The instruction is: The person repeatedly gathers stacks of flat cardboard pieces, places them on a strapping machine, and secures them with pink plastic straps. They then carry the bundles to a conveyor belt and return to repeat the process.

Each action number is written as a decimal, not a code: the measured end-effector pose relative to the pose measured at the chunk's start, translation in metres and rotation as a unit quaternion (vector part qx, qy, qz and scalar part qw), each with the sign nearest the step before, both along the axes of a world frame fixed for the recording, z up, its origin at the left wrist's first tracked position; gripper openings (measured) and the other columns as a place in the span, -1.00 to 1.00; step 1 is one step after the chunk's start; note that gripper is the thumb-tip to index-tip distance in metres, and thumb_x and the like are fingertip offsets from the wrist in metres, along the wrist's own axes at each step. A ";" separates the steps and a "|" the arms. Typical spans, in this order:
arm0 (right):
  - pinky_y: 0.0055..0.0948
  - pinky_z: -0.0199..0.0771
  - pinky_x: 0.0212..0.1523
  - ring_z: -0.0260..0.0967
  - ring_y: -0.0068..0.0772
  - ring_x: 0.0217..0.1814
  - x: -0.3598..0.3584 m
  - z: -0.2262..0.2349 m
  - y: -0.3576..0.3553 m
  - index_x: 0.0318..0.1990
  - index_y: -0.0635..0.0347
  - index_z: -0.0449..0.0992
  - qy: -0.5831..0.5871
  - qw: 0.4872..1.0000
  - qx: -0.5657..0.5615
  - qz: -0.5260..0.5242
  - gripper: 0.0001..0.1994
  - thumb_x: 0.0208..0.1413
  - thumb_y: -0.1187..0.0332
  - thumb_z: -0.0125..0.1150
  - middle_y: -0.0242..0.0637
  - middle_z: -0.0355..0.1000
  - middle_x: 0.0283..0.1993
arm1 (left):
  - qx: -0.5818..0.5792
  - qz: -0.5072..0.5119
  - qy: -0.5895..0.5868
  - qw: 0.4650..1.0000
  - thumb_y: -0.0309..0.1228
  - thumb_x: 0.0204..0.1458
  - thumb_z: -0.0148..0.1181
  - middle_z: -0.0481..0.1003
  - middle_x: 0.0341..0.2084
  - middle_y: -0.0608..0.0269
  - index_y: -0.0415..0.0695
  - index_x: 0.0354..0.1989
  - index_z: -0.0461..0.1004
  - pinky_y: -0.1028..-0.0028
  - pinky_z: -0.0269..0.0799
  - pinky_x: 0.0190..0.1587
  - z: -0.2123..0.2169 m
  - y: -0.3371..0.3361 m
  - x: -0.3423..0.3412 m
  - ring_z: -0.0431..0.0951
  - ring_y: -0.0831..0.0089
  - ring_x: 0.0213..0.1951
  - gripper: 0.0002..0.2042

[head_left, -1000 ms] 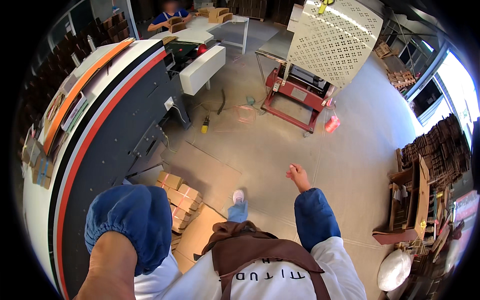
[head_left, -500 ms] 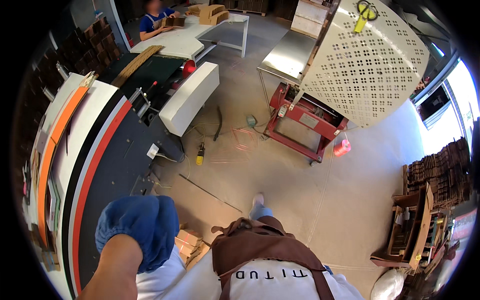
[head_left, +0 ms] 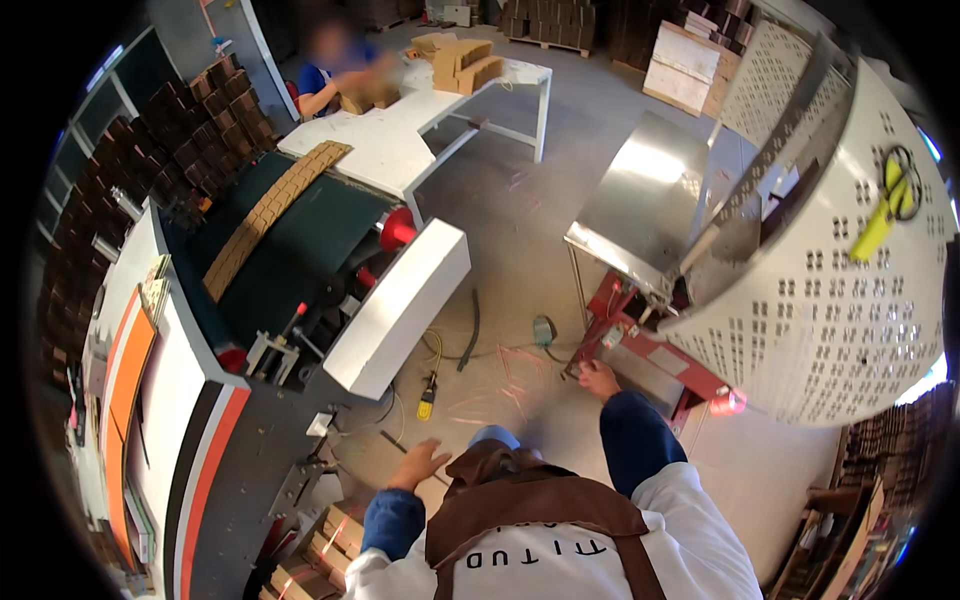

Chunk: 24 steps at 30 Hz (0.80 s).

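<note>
Walking up between conveyor and red stand, both hands empty.

My left hand [head_left: 418, 464] hangs open, fingers spread, above the cardboard stack [head_left: 335, 535] at 7 o'clock. My right hand [head_left: 598, 380] is loosely curled, gripping nothing, just beside the red stand [head_left: 655, 355] at 1 o'clock. I judge I'm mid-approach; next calls for a steady reach.

The grey concrete floor [head_left: 520, 215] carries a black cable [head_left: 470, 318] and a yellow-handled tool [head_left: 428, 396]. Flat cardboard pieces [head_left: 330, 545] lie stacked at its lower left.

the left hand [head_left: 418, 464] has dropped from beside the head, and the right hand [head_left: 598, 379] has reappeared near the red frame [head_left: 640, 345].
</note>
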State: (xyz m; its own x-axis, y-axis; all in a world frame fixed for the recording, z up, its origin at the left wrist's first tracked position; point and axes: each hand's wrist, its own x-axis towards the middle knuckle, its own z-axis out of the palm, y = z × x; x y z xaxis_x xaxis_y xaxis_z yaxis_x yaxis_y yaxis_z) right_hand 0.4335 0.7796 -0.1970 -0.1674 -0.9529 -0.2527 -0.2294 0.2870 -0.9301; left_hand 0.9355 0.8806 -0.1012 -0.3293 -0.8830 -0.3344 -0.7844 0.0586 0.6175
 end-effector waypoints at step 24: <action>-0.36 0.48 -0.29 0.47 -0.38 -0.26 0.005 0.040 -0.554 -0.11 0.10 0.44 0.239 0.807 0.351 0.410 -0.68 0.21 0.05 0.04 -0.29 0.50 -0.27 | -0.060 0.421 0.216 0.879 -0.25 0.10 0.22 0.59 -0.31 0.01 -0.27 -0.07 0.43 0.39 0.52 -0.18 0.045 -0.424 -0.003 0.63 0.29 -0.23 -0.65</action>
State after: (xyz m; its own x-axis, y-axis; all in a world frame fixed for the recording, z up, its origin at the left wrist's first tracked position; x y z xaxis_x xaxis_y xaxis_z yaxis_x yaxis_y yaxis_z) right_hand 0.4383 0.2254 -0.1568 0.2084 -0.4439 -0.8715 -0.8944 0.2741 -0.3534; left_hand 0.9321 0.4561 -0.0563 0.3848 -0.8949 -0.2261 -0.2754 -0.3451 0.8972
